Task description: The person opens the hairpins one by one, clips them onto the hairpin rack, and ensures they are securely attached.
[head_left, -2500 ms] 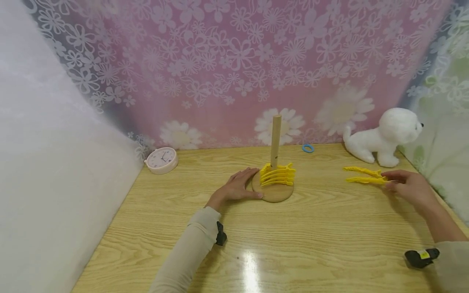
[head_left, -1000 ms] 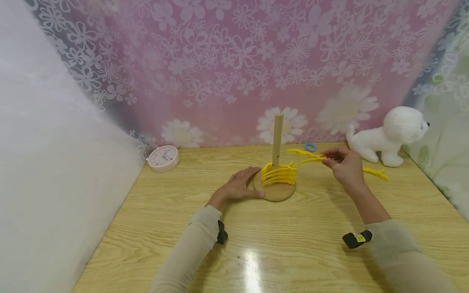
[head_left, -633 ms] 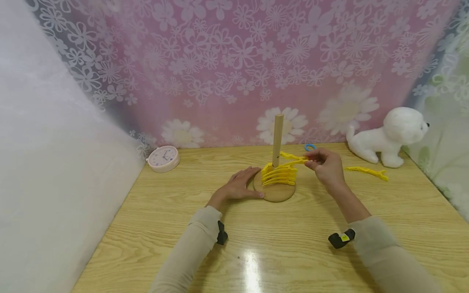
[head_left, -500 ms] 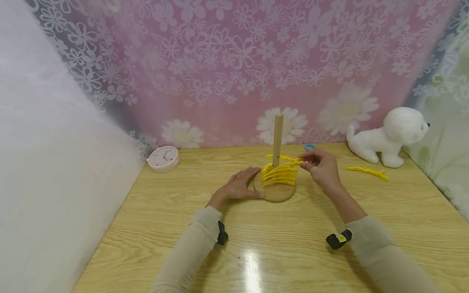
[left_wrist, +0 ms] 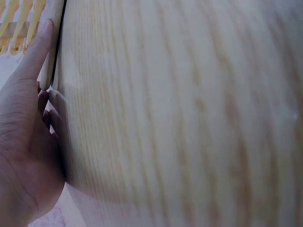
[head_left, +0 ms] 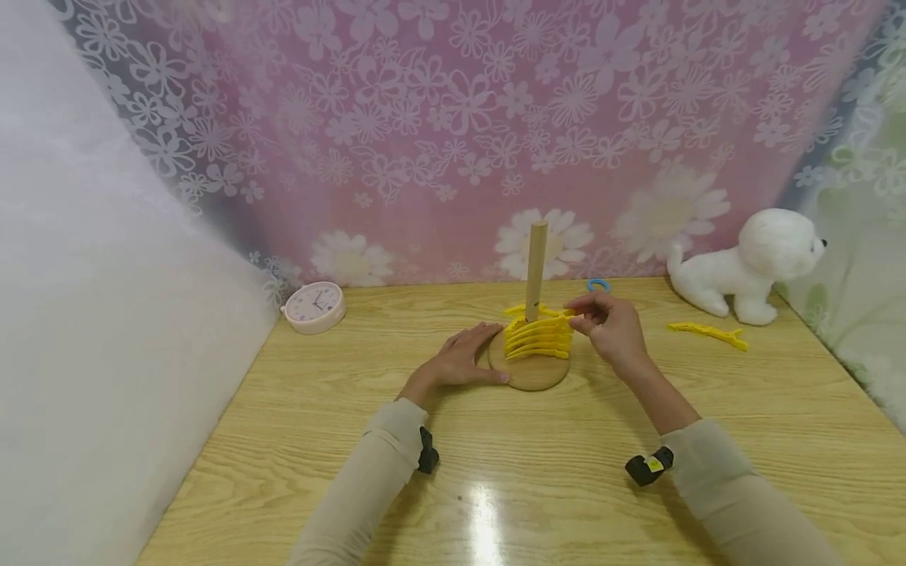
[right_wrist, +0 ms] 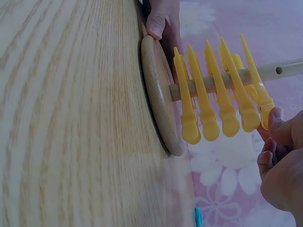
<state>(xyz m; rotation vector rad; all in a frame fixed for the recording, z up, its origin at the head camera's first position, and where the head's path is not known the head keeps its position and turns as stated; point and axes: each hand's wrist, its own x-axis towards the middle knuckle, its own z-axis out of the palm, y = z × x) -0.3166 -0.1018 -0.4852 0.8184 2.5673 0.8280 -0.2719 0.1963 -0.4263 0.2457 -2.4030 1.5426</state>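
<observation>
A wooden post [head_left: 535, 267] stands upright on a round wooden base [head_left: 532, 376] on the table. Several yellow alligator hair clips [right_wrist: 209, 109] sit along the lower post, one above another. My left hand [head_left: 458, 360] holds the base's left rim between thumb and fingers; the thumb [left_wrist: 39, 49] lies along its edge in the left wrist view. My right hand [head_left: 614, 332] pinches the handle end of the topmost yellow hair clip [right_wrist: 255, 78], whose jaws lie around the post above the others. Another yellow hair clip [head_left: 708, 333] lies on the table at the right.
A pink round clock [head_left: 314, 306] sits at the back left of the wood-grain table [head_left: 559, 464]. Behind my right hand lies a blue ring [head_left: 598, 284]. A white plush dog [head_left: 750, 266] stands at the back right, and a floral curtain [head_left: 453, 141] hangs behind.
My right hand picked one hair clip up from the right, carried it left and brought its spread jaws around the post, down to the other clips. My left hand stayed on the base.
</observation>
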